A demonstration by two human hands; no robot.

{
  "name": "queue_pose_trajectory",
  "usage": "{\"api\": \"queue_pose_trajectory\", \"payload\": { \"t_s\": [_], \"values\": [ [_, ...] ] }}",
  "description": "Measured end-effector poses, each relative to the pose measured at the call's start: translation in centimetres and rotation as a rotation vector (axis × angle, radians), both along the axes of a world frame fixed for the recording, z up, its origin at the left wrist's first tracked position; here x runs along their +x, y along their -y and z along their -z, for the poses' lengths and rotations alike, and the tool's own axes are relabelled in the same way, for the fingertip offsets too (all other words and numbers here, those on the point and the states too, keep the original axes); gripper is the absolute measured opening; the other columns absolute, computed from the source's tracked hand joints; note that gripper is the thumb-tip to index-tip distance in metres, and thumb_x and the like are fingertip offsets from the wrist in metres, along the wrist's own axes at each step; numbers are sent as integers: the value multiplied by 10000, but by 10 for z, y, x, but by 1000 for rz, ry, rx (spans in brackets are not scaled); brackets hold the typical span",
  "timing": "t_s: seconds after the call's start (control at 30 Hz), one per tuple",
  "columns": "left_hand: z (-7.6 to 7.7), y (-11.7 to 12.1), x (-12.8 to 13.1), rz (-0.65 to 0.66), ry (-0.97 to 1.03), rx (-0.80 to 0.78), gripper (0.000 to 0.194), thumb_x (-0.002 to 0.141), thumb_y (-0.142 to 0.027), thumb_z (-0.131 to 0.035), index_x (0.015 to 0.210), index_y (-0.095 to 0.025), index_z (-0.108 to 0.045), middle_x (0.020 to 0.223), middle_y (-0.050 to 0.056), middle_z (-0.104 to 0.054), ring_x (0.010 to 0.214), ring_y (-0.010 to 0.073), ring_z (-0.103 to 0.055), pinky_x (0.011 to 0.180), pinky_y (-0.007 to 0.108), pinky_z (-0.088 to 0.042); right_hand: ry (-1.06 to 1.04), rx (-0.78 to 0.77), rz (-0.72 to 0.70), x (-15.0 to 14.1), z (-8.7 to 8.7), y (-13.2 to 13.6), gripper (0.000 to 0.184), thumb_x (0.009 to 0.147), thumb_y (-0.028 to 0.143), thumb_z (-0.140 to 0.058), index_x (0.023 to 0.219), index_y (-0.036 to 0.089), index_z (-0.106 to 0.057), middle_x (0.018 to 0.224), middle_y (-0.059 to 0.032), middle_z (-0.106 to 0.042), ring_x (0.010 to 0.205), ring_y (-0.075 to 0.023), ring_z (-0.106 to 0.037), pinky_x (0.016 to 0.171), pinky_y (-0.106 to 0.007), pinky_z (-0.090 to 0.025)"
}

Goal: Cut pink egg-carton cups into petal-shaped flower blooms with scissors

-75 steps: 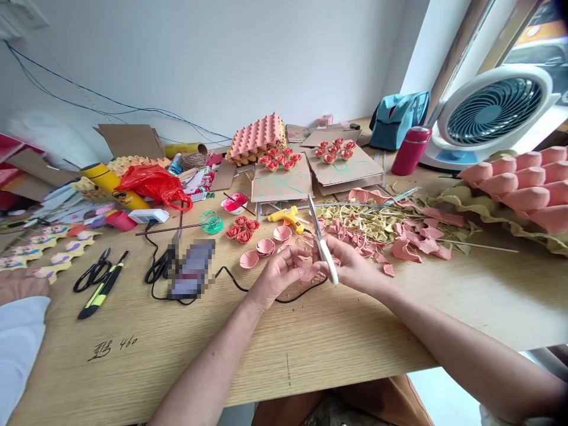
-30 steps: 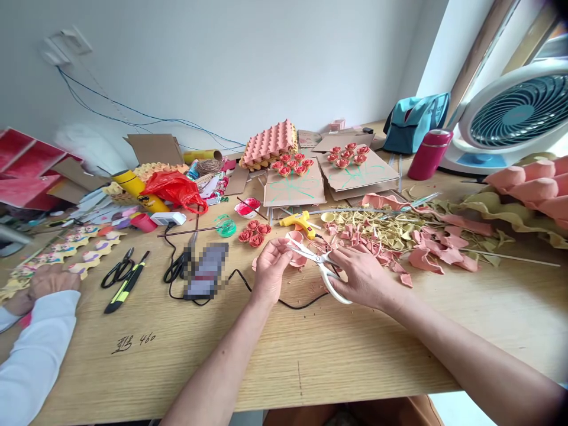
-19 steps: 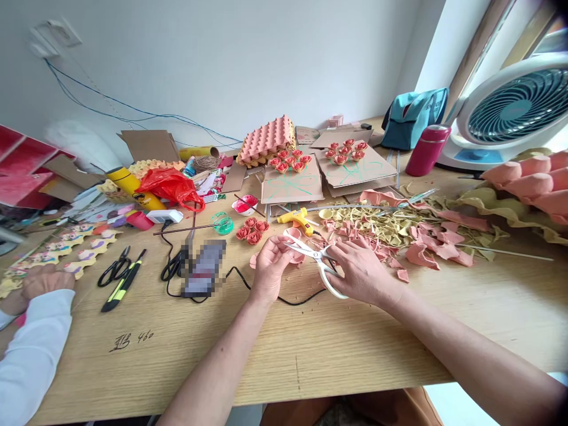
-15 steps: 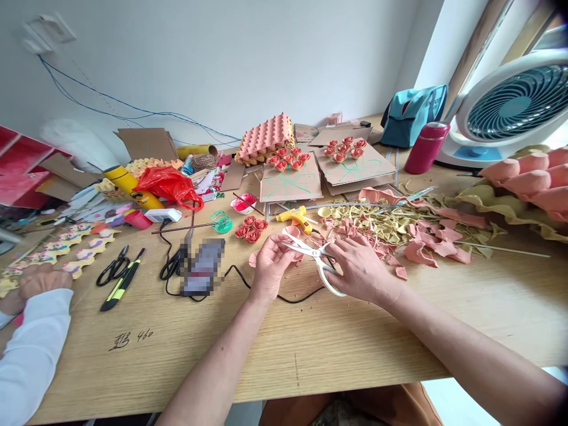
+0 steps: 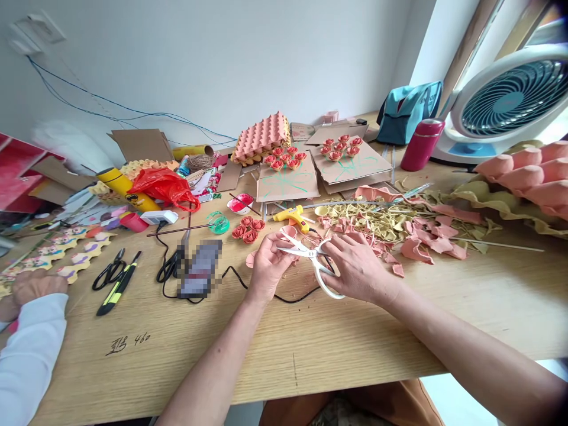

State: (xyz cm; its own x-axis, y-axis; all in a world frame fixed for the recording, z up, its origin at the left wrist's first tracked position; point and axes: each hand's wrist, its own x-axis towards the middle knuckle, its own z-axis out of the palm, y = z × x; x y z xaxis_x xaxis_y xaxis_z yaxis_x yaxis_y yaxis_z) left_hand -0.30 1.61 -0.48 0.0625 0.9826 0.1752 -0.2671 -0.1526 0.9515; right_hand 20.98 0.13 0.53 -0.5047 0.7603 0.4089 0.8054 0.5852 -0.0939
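My right hand [image 5: 361,269] grips the handles of white scissors [image 5: 327,283], with their blades parted and pointing left. At the blades, my left hand [image 5: 268,266] has its thumb and fingers pinched on what looks like a small pink egg-carton piece, mostly covered by the fingers. Just behind the hands rests a yellow glue gun [image 5: 291,218], its black cord looping over the table. A cluster of red carton roses [image 5: 248,229] sits beyond my left hand. To the right spreads a heap of pink and yellow carton scraps [image 5: 377,222].
Cardboard sheets [image 5: 288,188] bearing red roses lie at the back. A phone [image 5: 200,269], black scissors [image 5: 109,272] and a utility knife [image 5: 119,290] are on the left. Another person's hand [image 5: 39,287] rests at far left. Egg trays [image 5: 523,177] and a fan [image 5: 510,106] stand right.
The scissor blades have spread wider beside my left fingers. Both hands keep nearly the same place, while the whole view has shifted slightly.
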Motion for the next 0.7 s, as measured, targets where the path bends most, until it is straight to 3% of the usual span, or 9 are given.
{"api": "queue_pose_trajectory", "payload": {
  "t_s": [0.17,0.7],
  "values": [
    [-2,3,1,11,-69,13,467,726,-261,-847,1083,-209,-551,860,-7,-705,760,143,-688,741,280,-553,-3,33,-1,0,0,1,277,910,462,-583,950,189,-601,950,-89,-674,877,-259,-585,874,-393,-323],
    [0,4,1,73,-27,46,425,781,-250,-818,1120,-234,-563,855,1,-690,764,151,-653,744,310,-517,15,13,-28,2,-1,1,314,923,504,-534,955,195,-573,956,-92,-651,913,-273,-572,967,-429,-331]
  ]
}}
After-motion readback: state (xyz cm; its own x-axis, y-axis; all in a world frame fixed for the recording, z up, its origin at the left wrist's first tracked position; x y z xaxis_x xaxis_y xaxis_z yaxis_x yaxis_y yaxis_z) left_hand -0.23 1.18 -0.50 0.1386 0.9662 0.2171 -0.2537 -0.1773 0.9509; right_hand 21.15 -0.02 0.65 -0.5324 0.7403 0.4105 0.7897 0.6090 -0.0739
